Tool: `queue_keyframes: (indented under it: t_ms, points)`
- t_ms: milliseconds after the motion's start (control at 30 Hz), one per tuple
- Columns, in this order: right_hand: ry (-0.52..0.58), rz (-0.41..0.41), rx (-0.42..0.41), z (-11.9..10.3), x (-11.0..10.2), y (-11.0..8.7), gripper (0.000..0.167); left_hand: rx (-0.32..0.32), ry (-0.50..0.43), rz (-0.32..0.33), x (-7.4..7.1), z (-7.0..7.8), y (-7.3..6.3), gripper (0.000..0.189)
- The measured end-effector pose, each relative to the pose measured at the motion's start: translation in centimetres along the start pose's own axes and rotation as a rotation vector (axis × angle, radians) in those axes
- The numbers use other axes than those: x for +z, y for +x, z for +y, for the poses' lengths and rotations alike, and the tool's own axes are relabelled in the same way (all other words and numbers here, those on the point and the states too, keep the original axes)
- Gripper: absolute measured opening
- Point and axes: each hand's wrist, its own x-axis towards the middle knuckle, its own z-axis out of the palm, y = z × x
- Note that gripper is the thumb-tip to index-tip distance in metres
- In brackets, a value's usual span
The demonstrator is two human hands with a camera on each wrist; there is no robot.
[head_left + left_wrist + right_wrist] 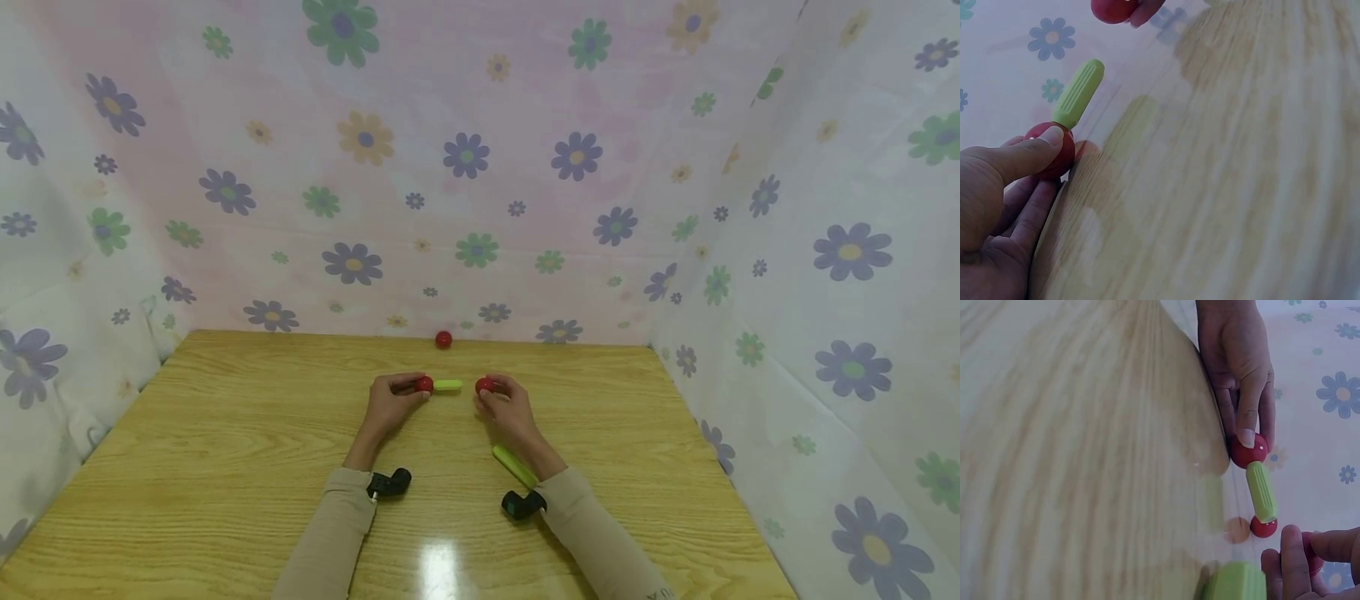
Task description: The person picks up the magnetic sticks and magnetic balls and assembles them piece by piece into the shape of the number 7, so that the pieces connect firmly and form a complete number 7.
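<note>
My left hand [390, 406] pinches a red ball [1066, 156] between thumb and fingers, close over the table. From that ball a ridged light-green rod [1080, 94] sticks out, pointing right in the head view toward the other hand. Across a small gap, my right hand [512, 412] holds a second red ball [484, 386] with thumb and fingertips. In the right wrist view the fingers [1295, 556] partly cover this ball. A second green rod [513, 467] lies on the table beside the right wrist.
A third red ball [443, 340] sits at the back edge of the wood-grain table [247, 467]. Flower-printed cloth [420, 167] stands behind the table and along both sides. Black wrist cameras [390, 482] are strapped over the beige sleeves.
</note>
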Motion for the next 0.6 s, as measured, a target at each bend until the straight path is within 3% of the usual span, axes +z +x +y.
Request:
queue_keyframes:
  t_ms: [300,600]
  points:
    - [-0.102,-0.016,-0.055,0.2,0.7,0.4,0.039,0.019,0.005,0.002,0.1,0.0,0.0,0.038]
    - [-0.159,-0.004,0.000,-0.3,1.4,0.5,0.037,0.027,0.011,0.010,0.1,-0.1,0.0,0.038]
